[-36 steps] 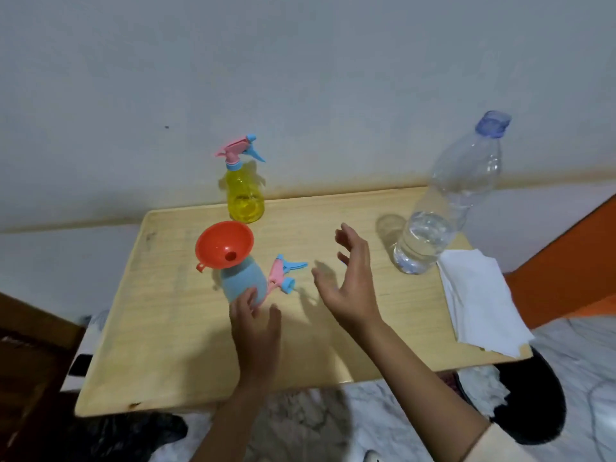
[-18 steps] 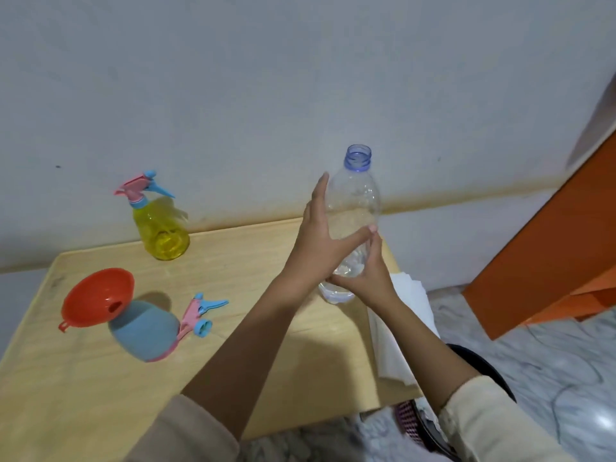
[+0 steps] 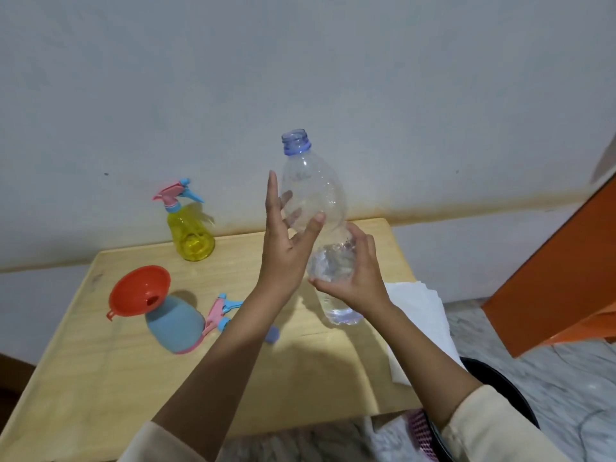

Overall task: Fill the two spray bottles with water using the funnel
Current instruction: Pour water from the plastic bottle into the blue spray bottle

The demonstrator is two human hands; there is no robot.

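Note:
My right hand (image 3: 353, 278) grips the lower part of the clear water bottle (image 3: 313, 191), which is uncapped, tilted, holds a little water and is raised just above the wooden table (image 3: 100, 378). My left hand (image 3: 286, 248) holds its upper part, thumb in front and fingers behind. The blue spray bottle (image 3: 175, 326) stands at the left with the orange funnel (image 3: 138, 290) in its neck. Its pink and blue spray head (image 3: 221, 310) lies beside it. The yellow spray bottle (image 3: 190, 236), head on, stands at the back.
A small blue cap (image 3: 271, 335) lies on the table by my left forearm. White tissue (image 3: 418, 315) hangs over the table's right edge. An orange panel (image 3: 550, 278) and a dark basket (image 3: 506, 398) are on the floor to the right. A wall stands close behind.
Both hands left the blue spray bottle's side and took hold of the water bottle. The bottle has come up off the table and nearer to me. My view turned right.

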